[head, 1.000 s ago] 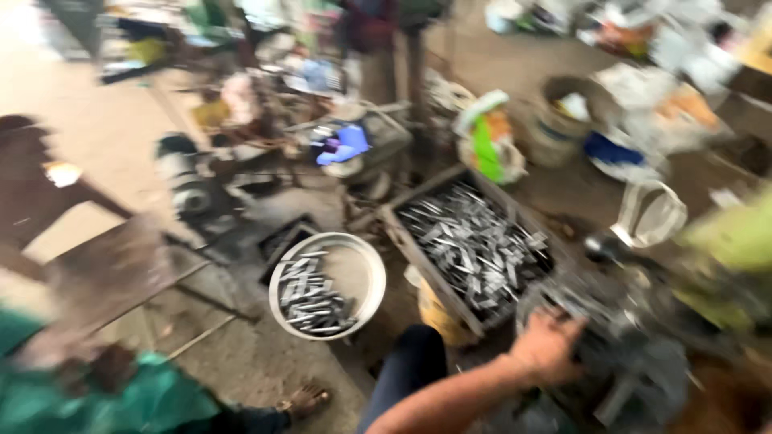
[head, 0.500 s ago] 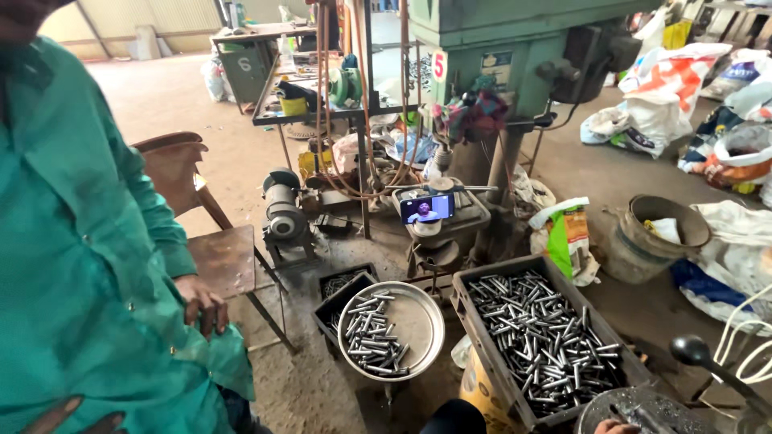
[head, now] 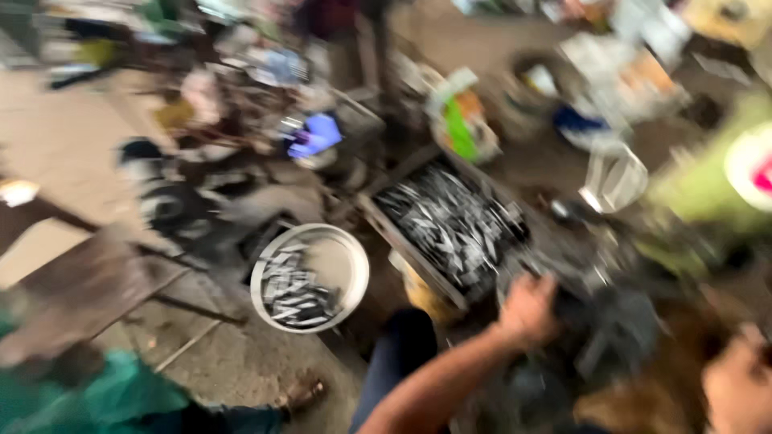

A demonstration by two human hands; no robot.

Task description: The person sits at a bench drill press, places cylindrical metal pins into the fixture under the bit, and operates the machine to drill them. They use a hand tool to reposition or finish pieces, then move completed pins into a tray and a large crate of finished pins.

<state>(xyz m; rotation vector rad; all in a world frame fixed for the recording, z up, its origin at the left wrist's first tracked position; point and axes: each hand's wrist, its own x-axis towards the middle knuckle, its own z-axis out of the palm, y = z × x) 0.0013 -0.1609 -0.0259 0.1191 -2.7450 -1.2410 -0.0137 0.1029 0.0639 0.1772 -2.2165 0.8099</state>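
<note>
The whole view is smeared by motion. My left hand [head: 527,309] reaches from the bottom centre and rests on a dark machine part [head: 611,329], just right of a rectangular tray [head: 378,221] full of small shiny metal pieces. Whether its fingers grip the part is lost in the blur. A skin-coloured blur at the bottom right edge looks like my right hand [head: 736,386]; what it holds cannot be made out. A round metal bowl [head: 350,269] with more metal pieces sits on the floor left of the tray.
A person in green clothes [head: 96,394] sits at the bottom left beside a wooden chair [head: 72,289]. A dark motor [head: 161,201], a blue object [head: 318,133], a green bag [head: 458,128], a pale container [head: 615,177] and a green machine body [head: 724,177] crowd the floor.
The camera has tipped down and swung right. The person in green has slid to the bottom left corner, and my left arm and hand have come into view on the dark machine.
</note>
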